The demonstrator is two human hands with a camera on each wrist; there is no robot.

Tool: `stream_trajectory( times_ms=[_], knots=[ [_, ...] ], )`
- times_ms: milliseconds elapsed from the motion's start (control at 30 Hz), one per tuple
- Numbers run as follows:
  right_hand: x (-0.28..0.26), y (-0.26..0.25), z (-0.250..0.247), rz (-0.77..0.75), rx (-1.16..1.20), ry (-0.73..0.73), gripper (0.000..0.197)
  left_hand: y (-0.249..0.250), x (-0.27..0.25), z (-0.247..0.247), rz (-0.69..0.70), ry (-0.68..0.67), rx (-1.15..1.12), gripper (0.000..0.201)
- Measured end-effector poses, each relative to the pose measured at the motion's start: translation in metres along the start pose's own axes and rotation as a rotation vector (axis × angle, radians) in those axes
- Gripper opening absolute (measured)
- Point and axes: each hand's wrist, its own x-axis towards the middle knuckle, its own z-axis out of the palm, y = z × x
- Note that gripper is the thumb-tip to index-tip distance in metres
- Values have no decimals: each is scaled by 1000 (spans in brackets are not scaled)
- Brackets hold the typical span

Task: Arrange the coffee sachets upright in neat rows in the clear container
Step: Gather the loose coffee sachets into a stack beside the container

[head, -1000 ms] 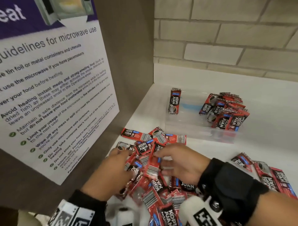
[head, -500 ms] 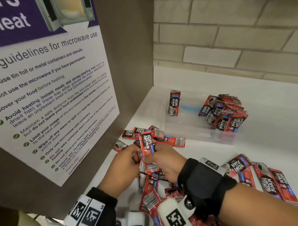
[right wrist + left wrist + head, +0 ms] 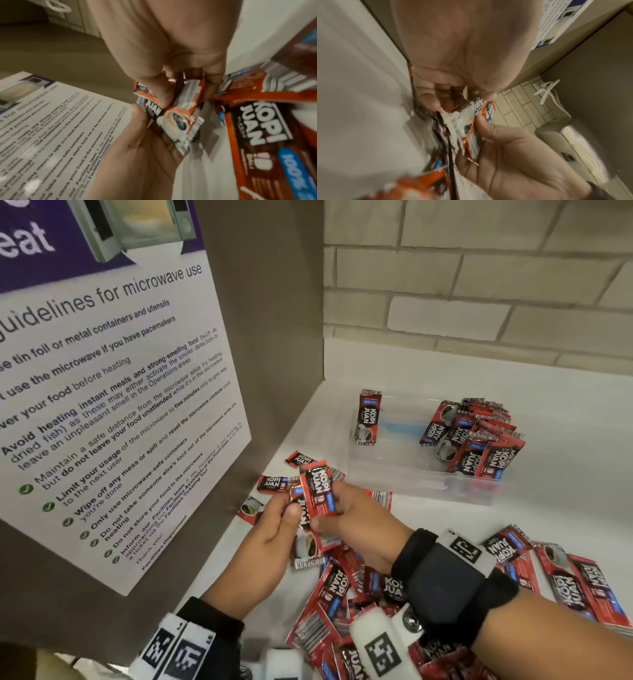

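Red and black coffee sachets are held together above the white counter. My left hand pinches them from the left and my right hand from the right. In the right wrist view the right thumb presses on the sachets. The left wrist view is blurred but shows the same sachets between both hands. The clear container stands further back. One sachet stands upright at its left end and a leaning group fills its right end. Loose sachets lie under my wrists.
A brown side panel with a microwave guidelines poster rises close on the left. A brick wall closes the back. More loose sachets lie at the right, near my right forearm.
Both hands have risen from the loose pile with sachets picked out of it. They now hold them together, upright and a little nearer the container.
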Motion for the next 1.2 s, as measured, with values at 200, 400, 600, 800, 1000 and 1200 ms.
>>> stream_trajectory(
  times_ms=[200, 400, 600, 800, 1000, 1200],
  knots=[
    [-11, -18, -35, -79, -262, 70, 19, 2, -6, -15, -103, -35, 421, 29],
    [-24, 4, -68, 74, -1047, -61, 15, 12, -32, -15, -267, -419, 674, 68],
    [-20, 13, -36, 10, -910, -151, 9, 6, -26, -3, -205, -292, 698, 42],
    [-10, 12, -11, 70, -608, -186, 7, -6, -16, -2, -196, -169, 573, 32],
    [-15, 10, 0, 68, -254, -185, 10, -14, -10, 2, -173, -82, 498, 28],
    [-12, 12, -2, -41, -135, -262, 25, -12, -6, 2, -67, -14, 328, 25]
  ],
)
